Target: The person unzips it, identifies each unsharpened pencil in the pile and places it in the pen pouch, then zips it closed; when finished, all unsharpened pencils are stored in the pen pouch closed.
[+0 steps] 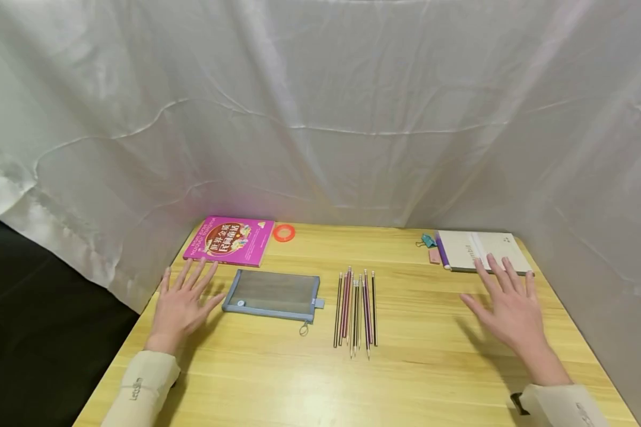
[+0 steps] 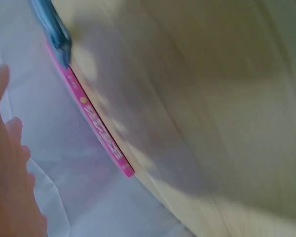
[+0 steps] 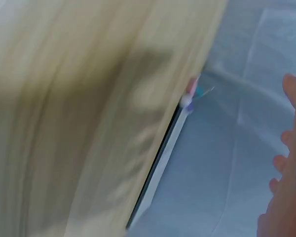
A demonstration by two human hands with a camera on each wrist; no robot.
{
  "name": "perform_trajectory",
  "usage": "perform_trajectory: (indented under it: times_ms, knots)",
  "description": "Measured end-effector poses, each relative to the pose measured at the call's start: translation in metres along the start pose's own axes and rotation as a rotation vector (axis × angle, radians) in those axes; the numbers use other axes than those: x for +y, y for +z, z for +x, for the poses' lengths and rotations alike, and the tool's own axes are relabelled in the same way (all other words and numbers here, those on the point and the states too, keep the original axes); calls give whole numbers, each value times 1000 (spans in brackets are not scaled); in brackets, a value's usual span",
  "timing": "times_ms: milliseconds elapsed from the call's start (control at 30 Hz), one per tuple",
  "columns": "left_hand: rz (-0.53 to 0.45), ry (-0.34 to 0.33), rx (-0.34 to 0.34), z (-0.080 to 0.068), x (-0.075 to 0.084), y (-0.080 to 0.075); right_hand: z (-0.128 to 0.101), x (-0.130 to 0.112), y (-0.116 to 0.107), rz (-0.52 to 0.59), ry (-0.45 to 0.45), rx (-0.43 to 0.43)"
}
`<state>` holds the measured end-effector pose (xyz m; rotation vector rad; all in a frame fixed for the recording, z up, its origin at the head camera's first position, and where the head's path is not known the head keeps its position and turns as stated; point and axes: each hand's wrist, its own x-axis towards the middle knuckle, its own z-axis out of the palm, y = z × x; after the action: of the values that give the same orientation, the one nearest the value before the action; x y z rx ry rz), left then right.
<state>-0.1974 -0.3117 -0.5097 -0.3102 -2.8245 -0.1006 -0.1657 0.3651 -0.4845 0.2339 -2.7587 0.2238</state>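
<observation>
My left hand (image 1: 180, 307) is held over the table's left side with fingers spread, holding nothing. Just right of it lies a flat mesh zip pouch (image 1: 275, 293) with blue edging and a ring on its zip. Beyond the fingertips is a pink book (image 1: 229, 241), whose spine shows in the left wrist view. My right hand (image 1: 510, 308), also spread and holding nothing, hovers at the right; its fingertips overlap a pale notebook (image 1: 483, 244) in the head view. Between the hands, several pencils (image 1: 355, 311) lie side by side, pointing roughly towards me.
A roll of orange-red tape (image 1: 284, 233) lies right of the book. Beside the notebook are a purple marker-like stick (image 1: 442, 252), a teal binder clip (image 1: 428, 241) and a small pink block (image 1: 434, 256). Pale curtains (image 1: 352, 118) hang around the wooden table (image 1: 416, 379).
</observation>
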Motion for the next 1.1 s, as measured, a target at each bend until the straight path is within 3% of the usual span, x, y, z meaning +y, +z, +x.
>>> perform_trajectory:
  times_ms: [133, 300, 433, 700, 900, 1100]
  knots:
    - [-88, -29, 4, 3, 16, -4, 12, -24, 1, 158, 11, 34]
    - [-306, -37, -33, 3, 50, -5, 30, -68, 9, 343, 35, 31]
    - [-442, 6, -75, 0, 82, 0, 47, -107, 22, 432, 35, -57]
    - [-597, 81, -176, -1, 136, 10, 72, -195, 55, 558, -23, -222]
    - [-647, 139, -272, 1, 155, 16, 78, -243, 79, 562, -82, -321]
    - [-703, 184, -346, 4, 161, 22, 78, -265, 94, 552, -93, -409]
